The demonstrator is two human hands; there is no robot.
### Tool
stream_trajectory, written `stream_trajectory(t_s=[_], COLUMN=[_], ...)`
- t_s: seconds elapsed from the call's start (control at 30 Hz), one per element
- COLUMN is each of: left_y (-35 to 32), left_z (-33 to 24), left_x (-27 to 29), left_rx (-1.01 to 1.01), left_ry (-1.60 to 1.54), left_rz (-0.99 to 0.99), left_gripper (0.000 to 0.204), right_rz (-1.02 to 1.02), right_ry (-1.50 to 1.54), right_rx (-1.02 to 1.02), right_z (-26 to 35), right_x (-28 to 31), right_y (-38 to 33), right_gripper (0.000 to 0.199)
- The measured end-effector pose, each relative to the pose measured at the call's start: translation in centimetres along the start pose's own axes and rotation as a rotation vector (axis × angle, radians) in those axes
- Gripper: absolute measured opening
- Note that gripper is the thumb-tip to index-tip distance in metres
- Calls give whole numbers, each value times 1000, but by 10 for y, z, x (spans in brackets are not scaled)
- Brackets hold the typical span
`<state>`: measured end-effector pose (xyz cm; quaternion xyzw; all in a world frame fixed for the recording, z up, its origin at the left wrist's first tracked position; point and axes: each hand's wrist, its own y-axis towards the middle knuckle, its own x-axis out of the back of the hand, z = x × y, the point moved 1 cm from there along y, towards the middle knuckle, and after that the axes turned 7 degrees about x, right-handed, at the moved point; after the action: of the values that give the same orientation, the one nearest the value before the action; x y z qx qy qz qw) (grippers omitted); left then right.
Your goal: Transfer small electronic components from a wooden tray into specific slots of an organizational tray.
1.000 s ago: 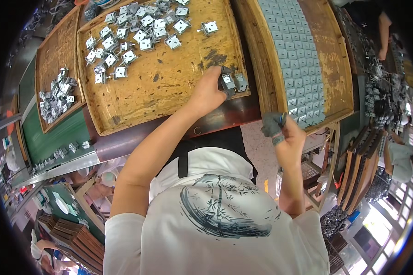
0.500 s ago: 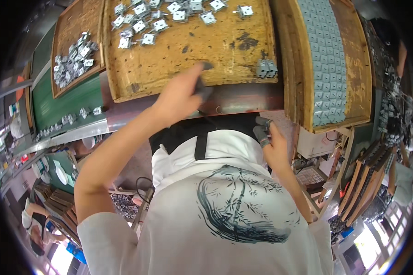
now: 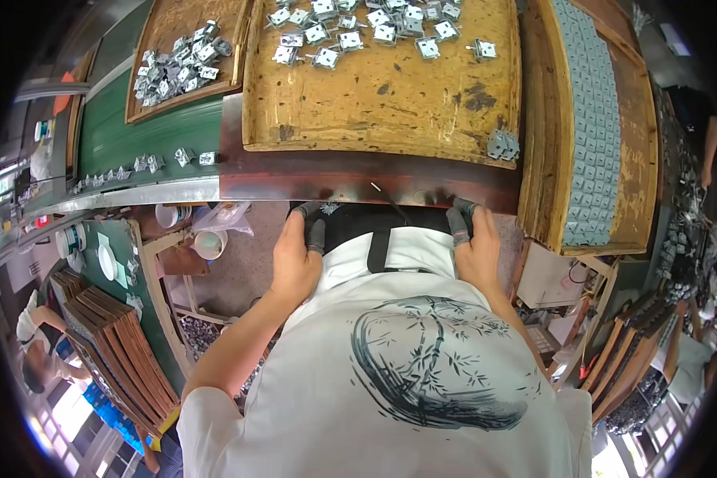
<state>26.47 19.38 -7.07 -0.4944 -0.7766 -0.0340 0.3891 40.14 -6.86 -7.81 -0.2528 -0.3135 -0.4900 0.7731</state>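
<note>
My left hand is at the front edge of the dark red table, left of my waist. Its thumb and forefinger wear dark grey covers and stand apart, with nothing visible between them. My right hand mirrors it on the other side, its covered thumb and forefinger also apart at the table edge. The other fingers are partly hidden. Above them lies a wooden tray with loose silver metal parts at its far side. A small block of grey parts sits in its near right corner.
Rows of grey parts fill a wooden tray at right. At left, more metal parts are heaped in a smaller tray, with several along the green surface. Stacked boards stand lower left, near another person.
My left hand has drawn back from over the big tray to the table's front edge. My right hand stays near that edge. The view has shifted, so the trays appear farther right.
</note>
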Motion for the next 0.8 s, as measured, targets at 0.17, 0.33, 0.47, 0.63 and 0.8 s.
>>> stream_trajectory(t_s=[0.17,0.33,0.47,0.63,0.8], left_y=[24,76,96,72,43], left_z=[4,16,21,44,54], left_x=[4,12,19,-16,-13], left_rx=[-313,-467,-655,-664,-246], left_ry=[222,591,720,762,471], left_rz=[-94,3,-25,137,-90], left_gripper=[42,62,56,35,40], right_rz=[-7,0,19,60,123], right_ry=[-132,-345,-364,-389,-257], right_rx=[228,487,632,763,370], right_z=[-11,-46,-48,-57,-38], right_x=[-14,-23,-18,-47,-34], right_y=[10,49,80,53,28], right_gripper=[20,23,19,28,26])
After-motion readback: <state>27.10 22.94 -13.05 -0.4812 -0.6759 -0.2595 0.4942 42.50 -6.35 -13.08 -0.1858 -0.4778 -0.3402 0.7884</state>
